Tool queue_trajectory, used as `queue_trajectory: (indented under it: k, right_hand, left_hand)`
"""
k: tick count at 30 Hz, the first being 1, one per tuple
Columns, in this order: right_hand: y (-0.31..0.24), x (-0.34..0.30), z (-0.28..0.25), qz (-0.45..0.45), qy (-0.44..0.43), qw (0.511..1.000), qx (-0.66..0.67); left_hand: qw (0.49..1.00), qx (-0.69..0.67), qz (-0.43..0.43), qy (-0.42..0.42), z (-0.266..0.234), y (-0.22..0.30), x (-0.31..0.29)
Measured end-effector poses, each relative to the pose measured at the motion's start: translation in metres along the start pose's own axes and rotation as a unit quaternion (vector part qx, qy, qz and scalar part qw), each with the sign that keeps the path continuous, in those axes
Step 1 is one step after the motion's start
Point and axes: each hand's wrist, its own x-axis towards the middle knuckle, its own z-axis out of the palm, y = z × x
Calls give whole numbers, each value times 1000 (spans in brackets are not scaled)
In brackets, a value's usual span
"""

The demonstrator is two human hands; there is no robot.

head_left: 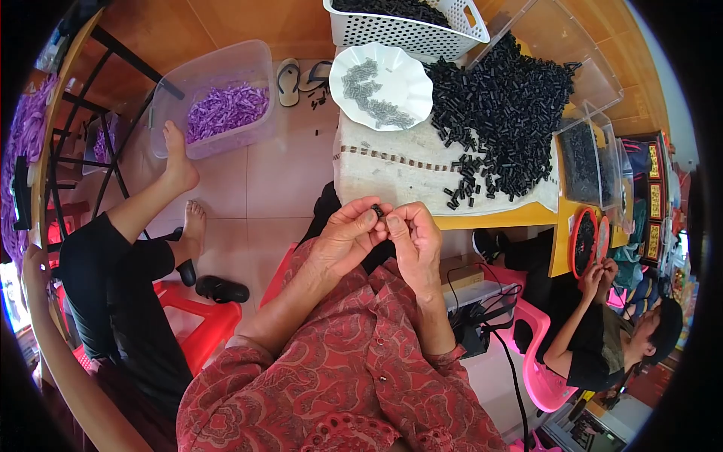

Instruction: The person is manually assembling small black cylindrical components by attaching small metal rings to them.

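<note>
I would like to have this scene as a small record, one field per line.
left hand: pinches small black piece
right hand: pinches at same piece
plate: white, scalloped, holds clear pieces
black heap: beside plate, partly on pale cloth
tub: on floor, holds purple pieces
others: person at left, person at right

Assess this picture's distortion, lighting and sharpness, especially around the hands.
Head view: black fisheye corners, wooden table edge at far left bowed; head view: washed-out brightness near the left rim; head view: left hand and right hand fairly sharp, but the small black piece between them too dark and covered for fine detail.
</note>
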Motion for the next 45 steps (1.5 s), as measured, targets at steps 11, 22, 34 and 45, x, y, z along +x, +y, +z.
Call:
queue_trajectory:
  k: [11,22,34,45]
  right_hand:
    - [-5,-2,-4,-46,34,994,-97]
    - [19,23,-76,-126,202,851,-468]
    - [13,55,-73,-127,178,849,-481]
    - [16,100,-82,-126,174,844,-491]
  left_hand:
    - [997,76,6,1,1,-1,0]
    - [998,60,-13,23,6,2,0]
    - [998,51,-9,23,4,3,1]
    - [998,57,-19,19,2,5,1]
